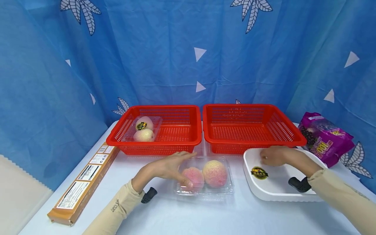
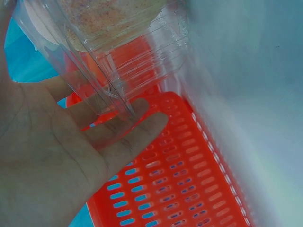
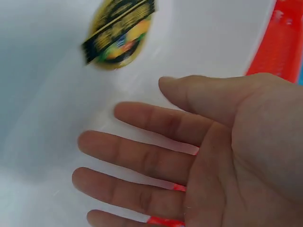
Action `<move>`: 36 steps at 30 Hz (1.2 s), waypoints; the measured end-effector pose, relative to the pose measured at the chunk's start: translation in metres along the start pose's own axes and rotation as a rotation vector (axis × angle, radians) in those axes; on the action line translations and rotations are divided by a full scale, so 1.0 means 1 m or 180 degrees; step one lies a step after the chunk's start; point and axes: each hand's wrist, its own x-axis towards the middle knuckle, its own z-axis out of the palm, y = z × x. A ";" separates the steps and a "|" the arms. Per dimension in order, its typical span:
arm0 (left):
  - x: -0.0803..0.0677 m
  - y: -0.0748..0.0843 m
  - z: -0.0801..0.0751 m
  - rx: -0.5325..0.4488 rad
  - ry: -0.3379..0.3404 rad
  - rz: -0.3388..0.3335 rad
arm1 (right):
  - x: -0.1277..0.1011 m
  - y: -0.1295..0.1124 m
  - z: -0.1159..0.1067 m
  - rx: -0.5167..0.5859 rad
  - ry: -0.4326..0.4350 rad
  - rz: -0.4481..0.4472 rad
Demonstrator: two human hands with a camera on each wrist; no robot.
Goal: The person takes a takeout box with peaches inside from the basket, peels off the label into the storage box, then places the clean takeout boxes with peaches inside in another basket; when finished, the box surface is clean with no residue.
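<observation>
Nearest on my feed: clear box (image 1: 213,192) with two peaches (image 1: 214,173), on the bench (image 1: 164,215). My left hand (image 1: 173,166) is at its left end, fingers spread and fairly straight; can't tell how firmly they touch. I'd guess fairly light, thin flexy plastic, slick, fruit bruises easily. Best hold: low on both short end walls, no hard squeeze. White tray (image 1: 282,196) just right: my right hand (image 1: 274,156) is over its inside, fingers loosely extended, gripping nothing. Tray probably light, stiffish; I'd take the rim. Farther: left red basket (image 1: 164,143) holds a second clear box (image 1: 158,121); right red basket (image 1: 249,142) beside it.
</observation>
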 end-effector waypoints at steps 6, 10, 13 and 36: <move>0.001 0.000 -0.001 -0.0022 -0.0015 0.0031 | -0.013 -0.031 -0.019 -0.0072 0.0150 -0.0353; 0.001 -0.001 0.000 -0.0049 -0.0017 0.0031 | -0.019 -0.053 -0.030 0.0194 0.0153 -0.0339; 0.001 -0.001 0.000 -0.0076 -0.0027 0.0031 | -0.021 -0.067 -0.036 0.0276 0.0299 -0.0407; 0.000 0.001 -0.001 -0.0248 -0.0277 0.0355 | 0.023 -0.128 -0.019 0.1751 -0.0323 -0.1239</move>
